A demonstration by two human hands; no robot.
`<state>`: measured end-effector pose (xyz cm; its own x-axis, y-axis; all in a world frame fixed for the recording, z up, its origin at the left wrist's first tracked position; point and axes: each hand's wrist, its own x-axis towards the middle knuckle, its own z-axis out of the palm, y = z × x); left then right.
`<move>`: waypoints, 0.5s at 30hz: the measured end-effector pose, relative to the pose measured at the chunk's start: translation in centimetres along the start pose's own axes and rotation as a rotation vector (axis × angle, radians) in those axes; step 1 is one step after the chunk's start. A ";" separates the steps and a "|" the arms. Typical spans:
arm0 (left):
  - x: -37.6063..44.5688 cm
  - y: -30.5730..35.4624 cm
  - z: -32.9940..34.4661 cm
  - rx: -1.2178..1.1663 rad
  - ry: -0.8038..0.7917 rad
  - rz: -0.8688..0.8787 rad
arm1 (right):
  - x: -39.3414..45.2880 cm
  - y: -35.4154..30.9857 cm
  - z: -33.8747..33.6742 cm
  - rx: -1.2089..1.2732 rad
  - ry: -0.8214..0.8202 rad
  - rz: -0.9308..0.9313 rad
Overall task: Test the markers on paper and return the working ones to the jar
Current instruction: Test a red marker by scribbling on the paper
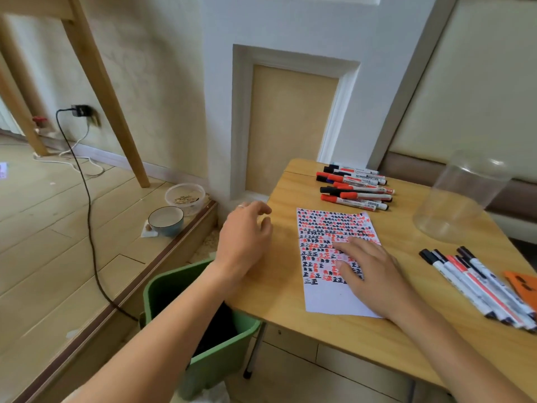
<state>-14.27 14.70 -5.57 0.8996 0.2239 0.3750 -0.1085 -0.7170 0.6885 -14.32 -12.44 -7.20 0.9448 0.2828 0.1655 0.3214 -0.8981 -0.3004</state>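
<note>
Paper (334,298) lies flat near the middle of the counter (290,286), most of it filled with rows of red and black test marks and only a bare strip left at the near end. The right hand (369,269) lies on it, fingers straight and a little spread, pressing the sheet down, probably to keep it from sliding when the next marker is tried. The left hand (245,237) hovers at the counter's left edge, just above the green bin (209,365) that stands on the floor beside it; its fingers are loosely curled and hold nothing, a pose that would fit dropping a dead marker into the bin, though none is visible there. Markers sit in two groups: a loose pile (356,187) with red and black caps at the far side, behind the paper, and a neat row (476,289) by the right edge, likely sorted apart from the pile. The clear jar (459,199) rests at the far right, and I see no markers in it. Both forearms reach in from the near side, wrists low.
</note>
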 end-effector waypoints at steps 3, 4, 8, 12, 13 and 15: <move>-0.3 2.7 2.9 0.050 -0.205 0.191 | -0.3 -0.2 -0.9 -0.013 -0.011 0.024; -0.4 3.4 3.9 0.081 -0.274 0.243 | -0.3 -0.2 -1.2 -0.020 -0.015 0.036; -0.2 4.6 7.1 0.240 -0.395 0.380 | -0.5 0.7 -2.0 0.010 0.004 0.070; 0.5 4.6 8.1 0.305 -0.436 0.391 | -0.2 2.2 -2.6 0.024 0.016 0.083; 0.5 4.6 8.2 0.307 -0.440 0.388 | 0.1 2.4 -2.9 0.018 0.021 0.093; 0.6 4.4 8.6 0.300 -0.446 0.374 | 1.2 2.7 -3.5 -0.016 0.034 0.118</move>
<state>-10.59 6.06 -7.66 0.9202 -0.3251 0.2180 -0.3834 -0.8609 0.3345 -12.59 -15.68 -4.55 0.9732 0.1636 0.1614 0.2069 -0.9297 -0.3048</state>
